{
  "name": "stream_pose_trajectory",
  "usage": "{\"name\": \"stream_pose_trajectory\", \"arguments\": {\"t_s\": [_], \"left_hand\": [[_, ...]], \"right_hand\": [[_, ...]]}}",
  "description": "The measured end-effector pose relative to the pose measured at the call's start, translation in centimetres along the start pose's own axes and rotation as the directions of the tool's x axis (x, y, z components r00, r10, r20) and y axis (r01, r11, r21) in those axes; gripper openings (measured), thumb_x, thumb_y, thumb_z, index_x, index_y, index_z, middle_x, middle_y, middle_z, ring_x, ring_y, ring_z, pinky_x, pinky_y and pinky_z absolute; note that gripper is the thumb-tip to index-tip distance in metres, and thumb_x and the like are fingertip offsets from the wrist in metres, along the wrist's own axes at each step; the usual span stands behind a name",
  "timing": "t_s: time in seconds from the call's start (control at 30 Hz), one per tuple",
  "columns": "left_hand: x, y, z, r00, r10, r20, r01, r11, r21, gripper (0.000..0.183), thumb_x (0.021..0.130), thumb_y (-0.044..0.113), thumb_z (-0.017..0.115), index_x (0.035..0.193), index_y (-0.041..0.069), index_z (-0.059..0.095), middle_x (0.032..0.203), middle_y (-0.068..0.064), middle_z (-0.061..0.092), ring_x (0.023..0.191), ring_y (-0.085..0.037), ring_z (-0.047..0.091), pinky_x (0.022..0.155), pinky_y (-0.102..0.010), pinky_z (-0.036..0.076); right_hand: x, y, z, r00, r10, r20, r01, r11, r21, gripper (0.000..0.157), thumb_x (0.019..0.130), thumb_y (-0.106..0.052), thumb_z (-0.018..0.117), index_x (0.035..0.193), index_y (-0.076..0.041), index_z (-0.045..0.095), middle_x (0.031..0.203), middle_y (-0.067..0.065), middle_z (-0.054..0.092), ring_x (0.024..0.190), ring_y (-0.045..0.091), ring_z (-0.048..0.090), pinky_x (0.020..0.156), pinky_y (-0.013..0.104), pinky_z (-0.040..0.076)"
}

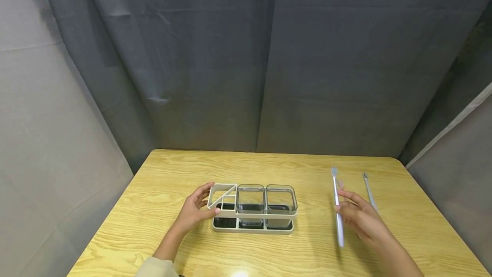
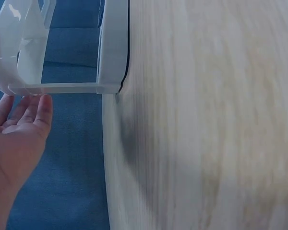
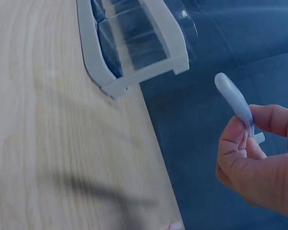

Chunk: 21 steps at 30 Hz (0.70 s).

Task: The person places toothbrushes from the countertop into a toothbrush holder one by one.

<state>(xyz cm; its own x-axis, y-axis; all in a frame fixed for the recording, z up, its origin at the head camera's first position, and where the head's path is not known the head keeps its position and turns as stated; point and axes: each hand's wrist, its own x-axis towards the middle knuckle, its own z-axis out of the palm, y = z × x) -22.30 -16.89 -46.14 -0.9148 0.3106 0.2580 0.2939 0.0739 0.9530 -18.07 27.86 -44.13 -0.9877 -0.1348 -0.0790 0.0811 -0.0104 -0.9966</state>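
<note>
A white toothbrush holder (image 1: pixel 255 216) with a divided section at its left stands on the wooden table, and two clear cups (image 1: pixel 251 200) sit in its other openings. My left hand (image 1: pixel 194 208) holds the holder's left end, thumb at the front and fingers along the side. In the left wrist view, the fingertips touch the holder's end (image 2: pixel 53 88). To the right of the holder, my right hand (image 1: pixel 359 217) pinches a pale blue-lilac toothbrush (image 1: pixel 339 225) between thumb and fingers. The brush is raised over the table, its head pointing away; its handle end (image 3: pixel 230 93) shows in the right wrist view.
A second bluish toothbrush (image 1: pixel 370 191) lies on the table (image 1: pixel 307 251) beyond my right hand. A pink brush head (image 1: pixel 341 184) peeks out behind that hand, the rest hidden. Grey curtains (image 1: pixel 215 76) enclose the table's back and sides.
</note>
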Motion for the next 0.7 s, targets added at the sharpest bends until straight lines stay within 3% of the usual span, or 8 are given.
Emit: {"name": "stream_pose_trajectory", "arguments": {"t_s": [0.37,0.7], "left_hand": [[0.0,0.1,0.1,1.000,0.015,0.004,-0.015,1.000,0.015,0.075,0.073,-0.007,0.074,0.136,-0.011,0.034,0.134,-0.029,0.041,0.123,-0.045,0.037,0.096,-0.053,0.036],[0.1,0.1,0.0,1.000,0.016,0.002,-0.016,1.000,-0.001,0.074,0.072,-0.008,0.074,0.135,-0.012,0.034,0.131,-0.031,0.043,0.121,-0.046,0.037,0.096,-0.057,0.034]], "right_hand": [[1.3,-1.0,2.0,0.997,-0.049,0.053,0.045,0.996,0.073,0.052,0.091,-0.003,0.056,0.134,0.001,0.029,0.100,0.009,0.052,0.084,0.015,0.054,0.075,0.025,0.048],[1.8,-1.9,3.4,0.993,-0.077,0.095,0.064,0.989,0.135,0.048,0.089,0.001,0.055,0.131,0.002,0.030,0.094,0.007,0.051,0.078,0.013,0.053,0.072,0.024,0.048]]}}
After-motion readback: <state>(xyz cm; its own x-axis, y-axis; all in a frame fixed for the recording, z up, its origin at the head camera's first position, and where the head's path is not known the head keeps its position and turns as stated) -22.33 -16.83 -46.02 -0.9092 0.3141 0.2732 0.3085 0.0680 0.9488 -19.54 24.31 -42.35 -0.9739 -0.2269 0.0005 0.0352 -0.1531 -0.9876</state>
